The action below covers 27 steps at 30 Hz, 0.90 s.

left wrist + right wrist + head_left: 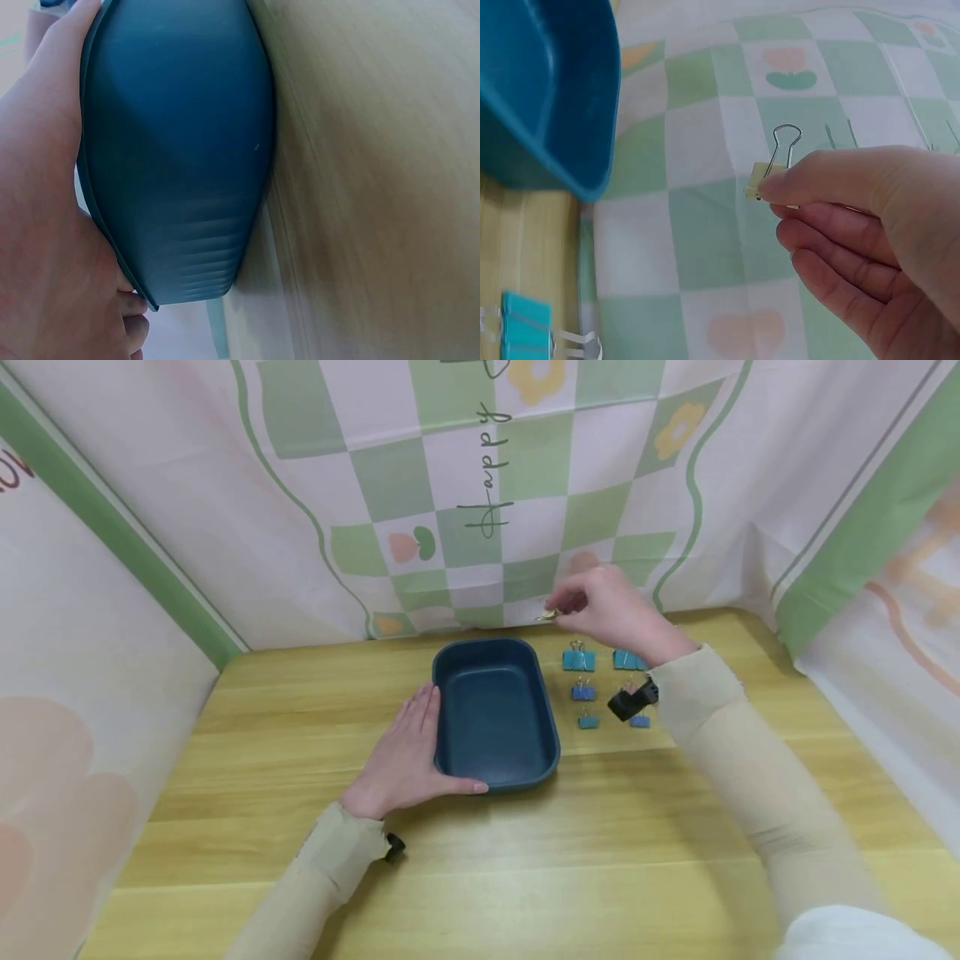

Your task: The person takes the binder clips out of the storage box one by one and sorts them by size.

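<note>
Between thumb and forefinger of the right hand, a small yellow binder clip hangs raised just beyond the far right corner of the blue tray. Against the tray's near left side the left hand rests flat, fingers straight, steadying it. Judging by this, a carry is under way; next the clip needs bringing over the tray's hollow, while the blue clips lie on the table under the right wrist.

A makeshift recording booth: a checked green-and-pink cloth backdrop hangs behind and beside a wooden surface, enclosing it on three sides.
</note>
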{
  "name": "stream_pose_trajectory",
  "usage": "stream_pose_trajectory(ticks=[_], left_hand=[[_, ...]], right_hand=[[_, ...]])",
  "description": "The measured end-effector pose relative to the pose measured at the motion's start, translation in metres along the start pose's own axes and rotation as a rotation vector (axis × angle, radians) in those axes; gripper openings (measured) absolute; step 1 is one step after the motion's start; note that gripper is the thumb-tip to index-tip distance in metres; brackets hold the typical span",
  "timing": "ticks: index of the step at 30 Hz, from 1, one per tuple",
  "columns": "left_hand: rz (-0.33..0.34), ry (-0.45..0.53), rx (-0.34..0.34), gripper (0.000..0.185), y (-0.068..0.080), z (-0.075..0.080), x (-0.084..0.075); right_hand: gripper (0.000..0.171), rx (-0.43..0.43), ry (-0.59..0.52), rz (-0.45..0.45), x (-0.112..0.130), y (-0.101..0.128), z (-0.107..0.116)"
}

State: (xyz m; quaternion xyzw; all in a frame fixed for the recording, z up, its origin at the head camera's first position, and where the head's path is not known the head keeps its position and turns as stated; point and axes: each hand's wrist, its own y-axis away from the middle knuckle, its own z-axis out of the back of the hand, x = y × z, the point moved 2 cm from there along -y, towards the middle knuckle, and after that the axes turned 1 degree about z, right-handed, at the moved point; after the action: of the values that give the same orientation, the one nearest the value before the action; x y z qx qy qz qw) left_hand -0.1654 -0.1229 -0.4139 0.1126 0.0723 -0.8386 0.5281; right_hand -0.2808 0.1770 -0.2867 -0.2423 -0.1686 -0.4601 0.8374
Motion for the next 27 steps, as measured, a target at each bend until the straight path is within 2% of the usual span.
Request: stream_pose_trajectory(ticks=[13,27], left_hand=[[0.005,0.003,0.0,0.148,0.001,0.001,-0.001],[0.004,0.004,-0.007,0.148,0.001,0.0,-0.002]], right_hand=[[0.013,-0.009,0.006,-0.112,-0.025,0.039,0.02],[0.01,-0.066,0.027,-0.193,-0.06,0.085,0.039]])
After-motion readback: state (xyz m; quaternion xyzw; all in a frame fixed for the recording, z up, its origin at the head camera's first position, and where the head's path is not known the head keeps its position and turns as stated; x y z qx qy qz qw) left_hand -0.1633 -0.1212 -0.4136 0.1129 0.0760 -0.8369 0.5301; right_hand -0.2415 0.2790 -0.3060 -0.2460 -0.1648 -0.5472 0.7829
